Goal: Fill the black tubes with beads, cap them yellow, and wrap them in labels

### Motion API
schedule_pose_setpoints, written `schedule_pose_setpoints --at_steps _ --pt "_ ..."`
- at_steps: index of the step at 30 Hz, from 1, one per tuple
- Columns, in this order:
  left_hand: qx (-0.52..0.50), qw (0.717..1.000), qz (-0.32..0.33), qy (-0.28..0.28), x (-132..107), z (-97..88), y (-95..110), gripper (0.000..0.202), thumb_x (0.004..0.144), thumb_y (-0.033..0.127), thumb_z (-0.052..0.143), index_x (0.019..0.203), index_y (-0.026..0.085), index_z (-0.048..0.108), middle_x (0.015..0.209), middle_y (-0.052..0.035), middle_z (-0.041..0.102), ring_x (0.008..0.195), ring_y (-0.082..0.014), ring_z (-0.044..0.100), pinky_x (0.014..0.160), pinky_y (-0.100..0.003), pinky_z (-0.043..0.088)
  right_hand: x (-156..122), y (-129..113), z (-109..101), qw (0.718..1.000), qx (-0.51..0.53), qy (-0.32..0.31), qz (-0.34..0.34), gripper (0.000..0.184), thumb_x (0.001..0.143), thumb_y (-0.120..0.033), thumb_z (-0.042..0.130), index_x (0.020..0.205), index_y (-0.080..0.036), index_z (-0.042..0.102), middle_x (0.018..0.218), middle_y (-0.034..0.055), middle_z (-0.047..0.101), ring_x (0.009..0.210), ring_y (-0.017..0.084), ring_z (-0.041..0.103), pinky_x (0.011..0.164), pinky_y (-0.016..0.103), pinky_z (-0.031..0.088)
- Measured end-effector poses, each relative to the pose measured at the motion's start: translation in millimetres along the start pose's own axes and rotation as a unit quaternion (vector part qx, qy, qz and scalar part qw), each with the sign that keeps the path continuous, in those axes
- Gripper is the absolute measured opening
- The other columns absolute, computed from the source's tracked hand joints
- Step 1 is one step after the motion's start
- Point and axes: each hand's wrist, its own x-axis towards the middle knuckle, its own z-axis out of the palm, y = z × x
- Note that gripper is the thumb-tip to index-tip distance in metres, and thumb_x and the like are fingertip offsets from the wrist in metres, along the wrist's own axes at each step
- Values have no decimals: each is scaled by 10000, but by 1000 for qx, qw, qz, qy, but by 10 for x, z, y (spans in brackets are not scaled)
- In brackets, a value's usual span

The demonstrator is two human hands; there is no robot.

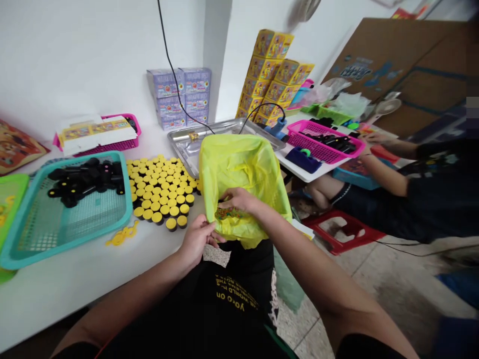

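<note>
A basket lined with a yellow plastic bag (243, 154) is tilted toward me at the table's front edge. My left hand (198, 239) grips its near left corner, thumb on top and fingers beneath. Inside the lining, my right hand (239, 199) reaches down with its fingers bent together; what they hold, if anything, is hidden. Just below those fingers lies a small heap of tiny red, green and orange beads (229, 213). Left of the basket stand many black cylinders with yellow tops (164, 187), packed side by side on the white table.
A teal basket (127, 199) of black parts stands left, with a yellow plastic piece (123, 233) near it. Behind are a metal tray (183, 152), purple boxes (170, 107) and stacked yellow boxes (256, 75). At right a co-worker (430, 189) sits by a pink basket (322, 152).
</note>
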Motion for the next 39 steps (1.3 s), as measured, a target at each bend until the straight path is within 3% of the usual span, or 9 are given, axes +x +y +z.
schedule_pose_setpoints --at_steps 3,9,11,14,17,23,29,35,39 --pt "-6 1000 4 0 1 9 -17 467 680 475 786 804 172 453 645 28 599 561 -178 687 415 -205 467 -23 120 -36 997 75 -6 4 304 747 -300 761 983 -152 639 707 13 678 617 157 662 514 228 479" --pt "2 1000 9 -2 7 -7 -63 430 722 464 756 827 170 459 659 17 607 574 -177 688 419 -208 462 -115 296 -42 962 260 8 -82 397 552 -208 827 885 -181 610 743 -17 645 672 141 615 631 262 509" --pt "8 1000 11 -4 -3 -11 -72 425 732 469 746 834 171 461 661 16 606 577 -178 688 416 -205 454 -119 314 -49 975 210 15 -75 402 559 -210 826 898 -184 612 741 -18 643 683 148 606 650 273 501" --pt "14 1000 16 3 -25 -6 -91 424 734 478 738 828 172 460 676 24 595 572 -172 687 412 -202 449 -118 260 -48 996 -16 79 -36 389 597 -240 843 920 -179 636 807 17 666 742 180 617 678 284 478" --pt "18 1000 10 4 -38 1 -122 433 726 490 735 841 174 462 698 31 585 555 -164 680 396 -196 437 -143 129 7 966 -232 111 -20 370 686 -287 818 995 -152 665 958 97 683 861 236 639 737 302 463" --pt "29 999 20 -6 -16 -5 -144 419 741 492 715 858 171 473 686 38 570 557 -160 678 401 -193 438 -180 -113 232 958 -269 95 -23 310 753 -145 705 1056 -87 671 1102 206 646 959 296 645 782 330 455" --pt "41 999 22 -2 10 13 -96 412 742 502 688 836 186 441 684 46 545 519 -161 667 333 -175 356 -109 -100 237 987 -150 36 -41 244 643 -170 819 858 -188 706 887 41 709 860 215 661 739 265 473" --pt "99 995 22 18 -3 -79 -86 441 763 514 676 955 188 449 699 45 566 428 -117 574 324 -185 291 -168 57 50 998 18 52 14 228 772 -294 739 933 -158 653 687 20 672 580 152 622 539 260 500" --pt "172 968 167 71 -65 -162 -114 436 842 419 666 1157 206 453 647 86 480 475 -85 478 460 -203 388 -391 132 -9 947 291 122 -64 382 597 -322 859 875 -183 637 761 16 683 646 147 623 576 264 516"
